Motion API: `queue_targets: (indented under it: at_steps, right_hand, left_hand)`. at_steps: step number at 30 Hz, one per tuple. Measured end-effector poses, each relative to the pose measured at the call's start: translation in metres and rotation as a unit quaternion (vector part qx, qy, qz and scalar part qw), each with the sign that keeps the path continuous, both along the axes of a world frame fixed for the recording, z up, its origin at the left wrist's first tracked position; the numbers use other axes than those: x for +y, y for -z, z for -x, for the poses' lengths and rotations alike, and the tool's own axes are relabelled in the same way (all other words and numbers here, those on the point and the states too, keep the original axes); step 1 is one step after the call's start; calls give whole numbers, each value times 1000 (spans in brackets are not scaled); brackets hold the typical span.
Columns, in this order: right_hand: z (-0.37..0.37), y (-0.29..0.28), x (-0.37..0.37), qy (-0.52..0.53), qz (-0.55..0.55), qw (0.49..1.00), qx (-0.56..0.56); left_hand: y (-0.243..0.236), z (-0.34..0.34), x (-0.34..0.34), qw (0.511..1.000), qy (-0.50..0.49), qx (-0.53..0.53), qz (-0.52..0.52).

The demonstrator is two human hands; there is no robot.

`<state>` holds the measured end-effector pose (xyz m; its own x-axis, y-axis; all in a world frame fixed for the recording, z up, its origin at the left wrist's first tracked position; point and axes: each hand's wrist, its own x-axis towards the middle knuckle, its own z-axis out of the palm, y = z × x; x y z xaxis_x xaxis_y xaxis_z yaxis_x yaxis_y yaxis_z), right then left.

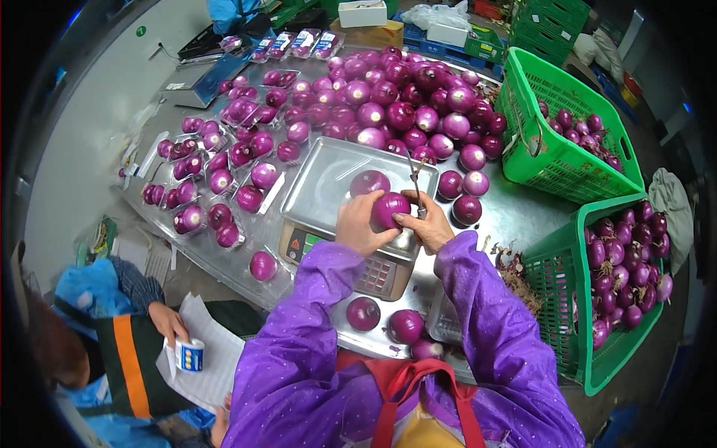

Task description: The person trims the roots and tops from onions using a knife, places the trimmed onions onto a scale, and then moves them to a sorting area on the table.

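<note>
Over the steel pan of a weighing scale (314, 196), my left hand (360, 224) is closed round a peeled red onion (388, 212). My right hand (433, 225) grips a slim dark tool (415, 179) that looks like scissors, its thin blades pointing away from me. The right thumb also presses on the onion. Another red onion (370, 182) lies in the pan just beyond my fingers. Below the pan, the scale's keypad (376, 275) shows between my forearms. Several onions (363, 313) rest on the steel surface near my body.
A big heap of red onions (399, 116) covers the table's far side. Clear trays of onions (219, 181) stand at left, near wrapped packs (302, 43). Green crates (556, 160) with onions stand at right. A co-worker's hand (169, 324) holds a label roll (190, 355) at lower left.
</note>
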<state>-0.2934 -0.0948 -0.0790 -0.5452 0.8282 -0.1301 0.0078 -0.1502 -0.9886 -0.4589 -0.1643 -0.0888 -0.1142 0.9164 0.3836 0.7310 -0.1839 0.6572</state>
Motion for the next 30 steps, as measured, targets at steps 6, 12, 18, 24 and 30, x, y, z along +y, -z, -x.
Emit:
queue_targets:
  at_steps: [6,12,18,24,30]
  right_hand:
    - [-4,-4,2,-4,7,1000,-26]
    - [-18,4,5,133,22,986,-96]
    - [-12,29,12,153,53,984,-75]
    - [-2,37,13,141,97,984,-44]
    - [-1,43,17,126,173,977,-11]
  left_hand:
    - [13,7,5,995,-51,80,-42]
    - [15,9,-4,995,-95,27,-26]
    - [31,-10,13,990,-36,133,3]
    - [41,-12,8,992,-71,105,-4]
    - [53,-7,19,877,-311,-365,-24]
